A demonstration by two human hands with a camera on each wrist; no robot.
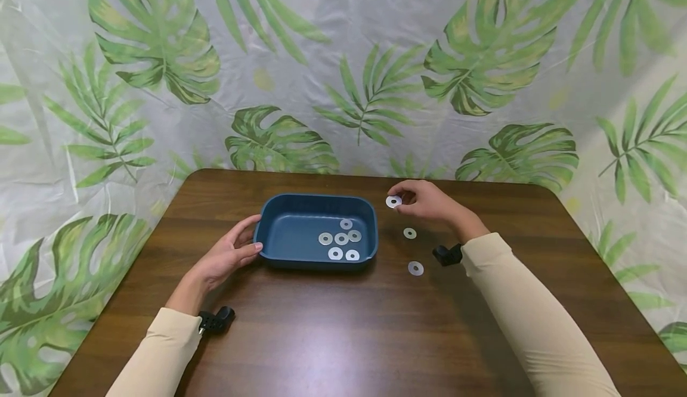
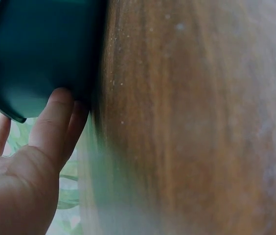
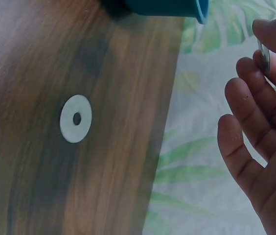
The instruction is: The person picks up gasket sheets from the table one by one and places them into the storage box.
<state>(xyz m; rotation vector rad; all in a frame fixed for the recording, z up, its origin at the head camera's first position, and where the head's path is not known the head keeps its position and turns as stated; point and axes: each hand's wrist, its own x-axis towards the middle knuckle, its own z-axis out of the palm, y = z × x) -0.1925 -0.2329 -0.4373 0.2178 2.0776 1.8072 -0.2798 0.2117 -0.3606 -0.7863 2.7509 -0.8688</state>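
Note:
At the left end of a dark blue rectangular tray (image 1: 290, 260), my left hand (image 1: 228, 257) holds it, thumb on the rim. In the left wrist view its fingers (image 2: 50, 117) press the tray's outer wall (image 2: 40, 54). Several flat metal washers (image 1: 325, 239) lie in the tray's right half. To the right of the tray, my right hand (image 1: 429, 201) pinches one washer (image 1: 394, 201) between thumb and index finger. The right wrist view shows that washer (image 3: 264, 56) edge-on, with the other fingers (image 3: 241, 98) spread loosely.
Two more washers, a nearer one (image 1: 415, 268) and a farther one (image 1: 410, 233), lie on the brown wooden table (image 1: 322, 331) right of the tray. Behind the table hangs a leaf-patterned curtain (image 1: 386, 27). Black wrist cameras (image 1: 448, 254) sit at both cuffs.

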